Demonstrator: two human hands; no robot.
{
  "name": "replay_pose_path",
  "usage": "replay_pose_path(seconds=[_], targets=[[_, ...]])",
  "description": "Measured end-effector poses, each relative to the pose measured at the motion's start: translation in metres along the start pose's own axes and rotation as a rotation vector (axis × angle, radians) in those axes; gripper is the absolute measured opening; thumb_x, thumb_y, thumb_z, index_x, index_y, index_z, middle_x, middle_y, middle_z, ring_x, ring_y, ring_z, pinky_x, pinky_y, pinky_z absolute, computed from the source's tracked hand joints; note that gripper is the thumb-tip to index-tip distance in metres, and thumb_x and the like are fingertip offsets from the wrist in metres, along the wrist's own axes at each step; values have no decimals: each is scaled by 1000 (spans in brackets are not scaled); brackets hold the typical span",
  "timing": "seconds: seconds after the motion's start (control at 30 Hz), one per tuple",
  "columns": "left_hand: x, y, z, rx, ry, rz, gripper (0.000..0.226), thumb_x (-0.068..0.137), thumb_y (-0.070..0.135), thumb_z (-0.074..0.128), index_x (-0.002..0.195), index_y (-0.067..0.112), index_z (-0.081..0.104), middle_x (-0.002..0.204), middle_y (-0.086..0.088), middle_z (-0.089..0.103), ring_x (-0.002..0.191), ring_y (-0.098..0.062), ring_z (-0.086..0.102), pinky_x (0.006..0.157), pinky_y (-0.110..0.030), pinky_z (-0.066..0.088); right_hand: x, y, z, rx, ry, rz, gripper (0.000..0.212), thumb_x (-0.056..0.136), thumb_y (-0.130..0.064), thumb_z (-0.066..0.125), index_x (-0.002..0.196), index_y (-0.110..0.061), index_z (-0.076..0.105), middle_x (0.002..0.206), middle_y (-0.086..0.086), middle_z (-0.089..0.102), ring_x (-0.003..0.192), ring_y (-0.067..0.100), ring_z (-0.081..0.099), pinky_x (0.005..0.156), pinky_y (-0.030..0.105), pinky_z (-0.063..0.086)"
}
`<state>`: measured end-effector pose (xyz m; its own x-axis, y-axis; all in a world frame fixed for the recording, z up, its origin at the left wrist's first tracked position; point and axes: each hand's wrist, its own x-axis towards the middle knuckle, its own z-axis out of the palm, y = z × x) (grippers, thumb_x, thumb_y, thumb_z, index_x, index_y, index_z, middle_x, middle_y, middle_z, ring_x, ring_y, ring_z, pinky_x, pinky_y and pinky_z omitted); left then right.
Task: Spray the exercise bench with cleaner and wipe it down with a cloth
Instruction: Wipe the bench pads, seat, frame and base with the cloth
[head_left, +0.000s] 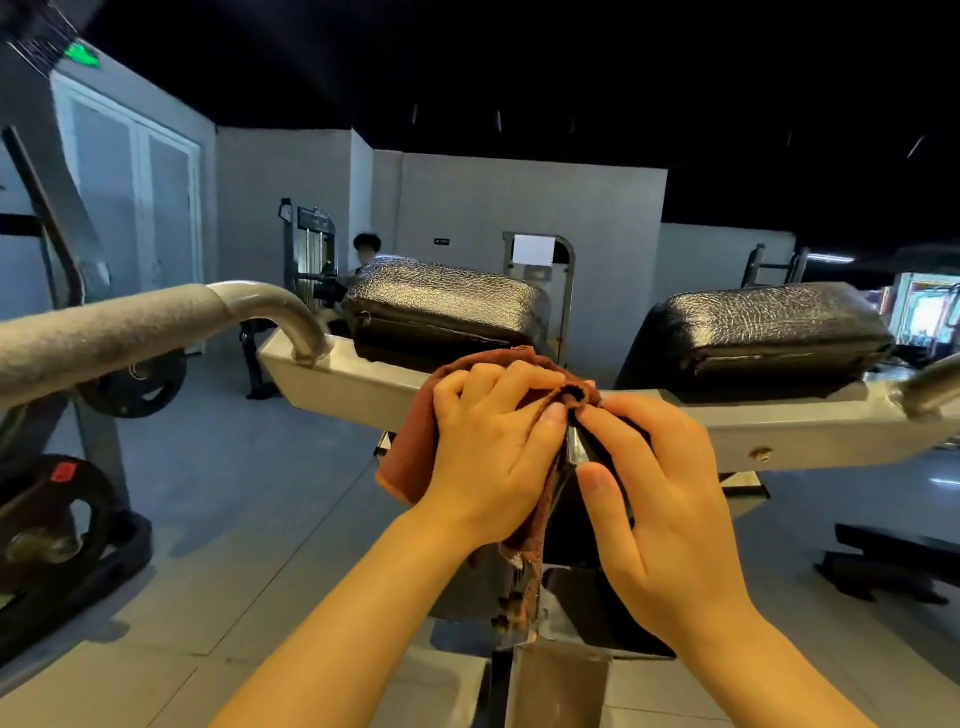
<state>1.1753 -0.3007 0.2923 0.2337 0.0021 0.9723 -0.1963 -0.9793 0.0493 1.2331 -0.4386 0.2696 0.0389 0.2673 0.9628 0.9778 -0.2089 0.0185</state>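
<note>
Rust-brown cloth (415, 447) draped over the bench's pale crossbar (353, 387), centre frame, below two black pads (447, 301). Left hand (493, 452) presses it, fingers curled over. Right hand (670, 499) pinches its top edge. No legible writing; green sign (82, 54) unreadable.

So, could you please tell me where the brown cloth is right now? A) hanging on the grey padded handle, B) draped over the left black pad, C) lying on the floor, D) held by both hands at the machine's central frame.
D: the brown cloth lies under the left hand, and the right hand pinches its edge at the white crossbar.
</note>
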Motion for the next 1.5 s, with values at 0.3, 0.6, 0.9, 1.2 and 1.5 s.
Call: replay_pose_path(seconds=[0.3,0.6,0.9,1.2,1.5], targets=[[-19,-54,-46,314,-100,65,41,94,27,39,127,22,62,126,0,63,114,-19,49,99,-39,30,-3,-1,-2,-26,-24,-15,44,98,-36,43,124,-6,60,124,11,54,117,23,47,105,18,29],[-34,-68,-75,234,-213,-70,62,92,53,44,143,19,45,146,2,44,135,-18,39,114,-43,28,38,-40,3,-437,21,-82,29,91,-39,54,87,-14,69,87,5,67,86,27,62,90,45,37],[-28,-69,-84,28,55,-244,44,96,39,41,135,21,50,125,46,41,117,20,40,93,-1,33,76,-74,66,-399,-255,79,26,96,-40,56,97,-16,65,94,2,61,86,22,57,69,32,34],[-13,-68,-83,185,237,-310,18,88,11,67,106,13,65,113,2,46,104,-17,52,88,-28,48,69,-65,79,-225,-42,-59,22,70,-12,84,82,-13,66,68,3,61,62,24,53,58,31,33],[-20,-25,-139,341,-8,-164,13,87,5,60,94,10,69,90,4,63,85,-8,53,78,-12,41,66,-75,33,93,-366,-57,22,91,-11,64,109,-21,69,94,2,56,89,20,43,75,31,32]])
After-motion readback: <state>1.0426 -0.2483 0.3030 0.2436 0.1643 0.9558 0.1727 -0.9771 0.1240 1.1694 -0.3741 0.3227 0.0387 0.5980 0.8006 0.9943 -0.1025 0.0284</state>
